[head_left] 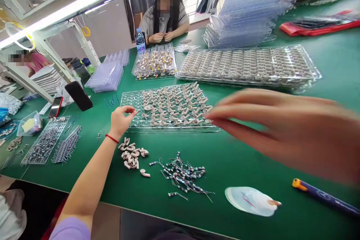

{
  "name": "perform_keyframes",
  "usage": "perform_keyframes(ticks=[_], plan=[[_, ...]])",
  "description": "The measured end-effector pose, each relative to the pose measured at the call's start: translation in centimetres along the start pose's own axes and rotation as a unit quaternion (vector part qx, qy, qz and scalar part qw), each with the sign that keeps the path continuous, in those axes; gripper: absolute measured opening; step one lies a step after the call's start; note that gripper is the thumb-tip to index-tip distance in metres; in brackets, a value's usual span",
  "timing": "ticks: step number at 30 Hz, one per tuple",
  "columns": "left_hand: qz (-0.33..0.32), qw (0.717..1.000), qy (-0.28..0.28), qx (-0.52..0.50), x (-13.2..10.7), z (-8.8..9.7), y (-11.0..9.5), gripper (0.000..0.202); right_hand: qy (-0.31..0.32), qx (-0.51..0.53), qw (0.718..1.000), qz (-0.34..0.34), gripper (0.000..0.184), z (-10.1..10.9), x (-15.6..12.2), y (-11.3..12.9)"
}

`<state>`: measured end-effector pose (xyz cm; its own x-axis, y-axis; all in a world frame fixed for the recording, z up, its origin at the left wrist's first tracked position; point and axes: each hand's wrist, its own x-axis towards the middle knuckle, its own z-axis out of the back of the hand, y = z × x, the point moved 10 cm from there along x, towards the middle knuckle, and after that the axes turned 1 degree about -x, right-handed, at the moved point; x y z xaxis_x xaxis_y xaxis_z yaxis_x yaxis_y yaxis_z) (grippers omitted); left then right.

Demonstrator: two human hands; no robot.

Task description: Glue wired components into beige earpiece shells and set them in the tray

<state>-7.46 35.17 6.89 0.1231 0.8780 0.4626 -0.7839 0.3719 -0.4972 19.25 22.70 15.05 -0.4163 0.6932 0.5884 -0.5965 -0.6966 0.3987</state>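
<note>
My left hand (120, 120) reaches to the near left corner of a clear plastic tray (132, 101) that is partly filled with small beige parts. Its thumb and forefinger are pinched together at the tray's edge; what they hold is too small to make out. A red cord circles that wrist. My right hand (284, 129) hovers large and motion-blurred over the tray's right end, fingers stretched toward the left with nothing in them. On the green table (247, 165) near me lie a pile of loose beige parts (132, 154) and a heap of small wired components (182, 174).
Filled trays (249, 65) and a stack of empty clear trays (244, 11) stand at the back. A person sits across the table behind a water bottle (140, 41). Two phones (78, 95) lie at left near racks of parts (45, 146). A blue pen (323, 196) and a white disc (250, 201) lie near right.
</note>
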Motion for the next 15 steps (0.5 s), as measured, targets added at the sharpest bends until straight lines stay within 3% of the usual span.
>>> perform_keyframes(ticks=[2, 5, 8, 11, 15], plan=[[-0.01, 1.0, 0.007, -0.007, -0.9, -0.1, -0.4, 0.003, 0.187, -0.09, 0.978, -0.002, 0.025, -6.3, 5.4, -1.8], [-0.029, 0.999, 0.019, -0.01, -1.6, -0.2, -1.0, 0.008, 0.268, -0.118, 0.956, -0.006, 0.013, -14.0, 11.0, -3.5], [-0.038, 0.999, 0.02, -0.01, -1.8, 0.0, -0.8, 0.011, 0.316, -0.132, 0.939, -0.02, 0.024, -20.1, 13.0, -5.0], [-0.034, 0.999, 0.014, -0.013, -1.7, 0.3, -0.1, 0.009, 0.345, -0.144, 0.927, -0.036, 0.028, -23.3, 13.0, -6.5], [-0.024, 0.999, 0.012, -0.021, -1.6, 0.2, 0.6, 0.009, 0.365, -0.151, 0.918, -0.047, 0.029, -24.7, 12.3, -7.9]])
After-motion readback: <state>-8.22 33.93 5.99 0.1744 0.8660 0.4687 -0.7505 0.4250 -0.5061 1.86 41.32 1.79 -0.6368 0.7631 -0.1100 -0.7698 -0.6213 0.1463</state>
